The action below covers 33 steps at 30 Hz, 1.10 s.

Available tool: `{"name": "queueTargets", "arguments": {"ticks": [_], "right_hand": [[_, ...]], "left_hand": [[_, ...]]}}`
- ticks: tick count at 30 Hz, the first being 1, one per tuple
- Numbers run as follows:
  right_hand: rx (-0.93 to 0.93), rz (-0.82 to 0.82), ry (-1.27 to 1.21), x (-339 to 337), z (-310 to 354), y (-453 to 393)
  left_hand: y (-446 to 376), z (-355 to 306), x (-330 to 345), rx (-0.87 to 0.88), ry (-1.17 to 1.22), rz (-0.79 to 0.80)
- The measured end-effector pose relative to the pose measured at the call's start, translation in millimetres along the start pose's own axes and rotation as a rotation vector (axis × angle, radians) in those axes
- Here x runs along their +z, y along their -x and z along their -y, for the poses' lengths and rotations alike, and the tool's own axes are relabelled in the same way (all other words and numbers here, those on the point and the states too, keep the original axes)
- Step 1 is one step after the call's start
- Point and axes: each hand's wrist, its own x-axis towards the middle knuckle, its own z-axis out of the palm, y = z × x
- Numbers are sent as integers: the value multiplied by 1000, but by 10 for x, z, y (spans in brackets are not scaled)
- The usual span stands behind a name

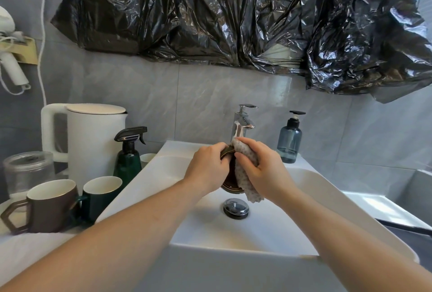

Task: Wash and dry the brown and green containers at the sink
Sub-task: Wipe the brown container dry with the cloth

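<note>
Left hand (207,166) gripping brown dish (230,176), right hand (265,170) pressing cloth (245,174) on it

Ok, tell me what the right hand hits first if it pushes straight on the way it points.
The right hand points left, gripping the speckled cloth. Straight on, the cloth presses the brown dish, then the left hand holding it. Depth is unclear, but they look in contact already.

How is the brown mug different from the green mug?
The brown mug is brown and stands nearer the camera; the green mug is dark green and stands closer to the sink. The brown mug's angular handle shows fully; the green mug's is mostly hidden. Both stand upright, white inside.
</note>
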Motion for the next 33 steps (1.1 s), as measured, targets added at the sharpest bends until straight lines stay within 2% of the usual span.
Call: {"name": "queueTargets", "arguments": {"ticks": [4,10,16,21,25,28,33], "right_hand": [[62,-50,-66,10,54,-1],[172,-18,51,-12,2,-2],[-6,2,74,-9,20,9],[217,40,19,-21,-24,5],[254,122,-13,-23,-35,27],[237,128,-113,-3,-66,24],[176,78,-110,2,-43,8]], "left_hand": [[27,-47,-45,24,-88,-123],[34,-39,-61,-21,-100,-194],[26,-40,-9,-19,-105,-176],[-3,14,-2,-88,-44,-223],[-41,83,-21,-132,-7,-253],[-55,101,0,-130,9,-214],[-11,65,58,-104,12,-6]]}}
